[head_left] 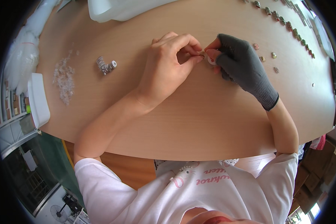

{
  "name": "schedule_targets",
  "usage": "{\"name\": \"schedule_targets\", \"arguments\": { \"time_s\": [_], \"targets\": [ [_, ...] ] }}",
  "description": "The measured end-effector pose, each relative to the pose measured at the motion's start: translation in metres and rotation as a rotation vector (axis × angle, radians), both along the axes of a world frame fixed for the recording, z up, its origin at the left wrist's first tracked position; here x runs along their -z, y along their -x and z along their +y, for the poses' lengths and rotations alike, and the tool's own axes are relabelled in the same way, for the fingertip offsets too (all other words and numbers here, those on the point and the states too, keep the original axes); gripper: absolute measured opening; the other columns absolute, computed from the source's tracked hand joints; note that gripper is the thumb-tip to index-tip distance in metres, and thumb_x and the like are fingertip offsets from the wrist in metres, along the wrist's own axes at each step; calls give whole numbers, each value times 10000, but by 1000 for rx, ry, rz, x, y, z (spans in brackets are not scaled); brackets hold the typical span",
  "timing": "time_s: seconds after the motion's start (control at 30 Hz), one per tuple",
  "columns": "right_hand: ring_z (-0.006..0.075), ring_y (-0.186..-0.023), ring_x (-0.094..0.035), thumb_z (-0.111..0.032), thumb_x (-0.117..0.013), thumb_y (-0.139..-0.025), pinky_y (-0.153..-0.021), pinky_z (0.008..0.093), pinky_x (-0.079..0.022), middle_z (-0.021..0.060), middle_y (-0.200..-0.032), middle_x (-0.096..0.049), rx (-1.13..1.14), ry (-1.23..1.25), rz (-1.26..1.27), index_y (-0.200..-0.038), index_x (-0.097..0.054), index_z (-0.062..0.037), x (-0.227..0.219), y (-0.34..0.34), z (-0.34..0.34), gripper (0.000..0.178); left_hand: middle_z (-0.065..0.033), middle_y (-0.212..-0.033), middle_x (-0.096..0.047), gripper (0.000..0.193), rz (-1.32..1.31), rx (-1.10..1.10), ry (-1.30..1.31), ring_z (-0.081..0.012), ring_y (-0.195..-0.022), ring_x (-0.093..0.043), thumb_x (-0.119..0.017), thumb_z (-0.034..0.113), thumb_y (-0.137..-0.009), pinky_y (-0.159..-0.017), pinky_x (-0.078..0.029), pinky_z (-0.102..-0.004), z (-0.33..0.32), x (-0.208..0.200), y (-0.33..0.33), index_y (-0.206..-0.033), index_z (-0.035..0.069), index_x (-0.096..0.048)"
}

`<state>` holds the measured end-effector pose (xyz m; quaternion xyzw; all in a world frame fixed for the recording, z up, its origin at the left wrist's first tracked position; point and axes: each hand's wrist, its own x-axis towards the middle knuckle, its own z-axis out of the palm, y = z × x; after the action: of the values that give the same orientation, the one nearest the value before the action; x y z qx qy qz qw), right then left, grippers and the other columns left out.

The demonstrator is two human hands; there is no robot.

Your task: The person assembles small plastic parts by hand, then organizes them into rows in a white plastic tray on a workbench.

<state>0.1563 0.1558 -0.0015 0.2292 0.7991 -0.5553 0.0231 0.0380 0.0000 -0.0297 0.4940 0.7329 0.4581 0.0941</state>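
My bare left hand (170, 61) is over the middle of the table, thumb and forefinger pinched together on something too small to make out. Close to its fingertips is my right hand (239, 59), in a dark grey glove that leaves the fingertips bare. Its closed fingers hold a small white round disc (211, 61) with a reddish mark, partly hidden by the fingers. Left of my left hand lies a toppled stack of small round discs (106, 66), bent at an angle. Farther left is a loose pile of clear plastic bits (65, 79).
Several small metallic pieces (274, 55) lie scattered right of my glove. Beyond them run rows of small coiled stacks (289, 26) at the far right. A white plastic bin (128, 11) stands at the far edge, and a white tray (39, 100) at the left edge beside plastic bags (22, 61).
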Motion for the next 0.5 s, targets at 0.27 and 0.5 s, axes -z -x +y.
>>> {"name": "schedule_targets", "arguments": {
  "time_s": [0.27,0.5],
  "targets": [
    [76,-509,-542,-153,-572,-917,-491,262,-421,26,-590,-613,-12,-102,-28,-901,-630,-25,-2,3,-6,141,-64,-829,-701,177,72,-16,-48,-168,-766,-680,-766,-26,-763,-720,-541,-282,1,2,-2,-910,10,-673],
    [156,-502,-569,-134,-578,-864,-522,318,-440,84,-591,-608,-114,-225,100,-853,-632,-15,0,5,-1,131,-79,-811,-716,148,-106,-24,-56,-228,-748,-666,-746,1,-767,-778,-479,-304,0,4,-4,-887,20,-662]
  ]
}}
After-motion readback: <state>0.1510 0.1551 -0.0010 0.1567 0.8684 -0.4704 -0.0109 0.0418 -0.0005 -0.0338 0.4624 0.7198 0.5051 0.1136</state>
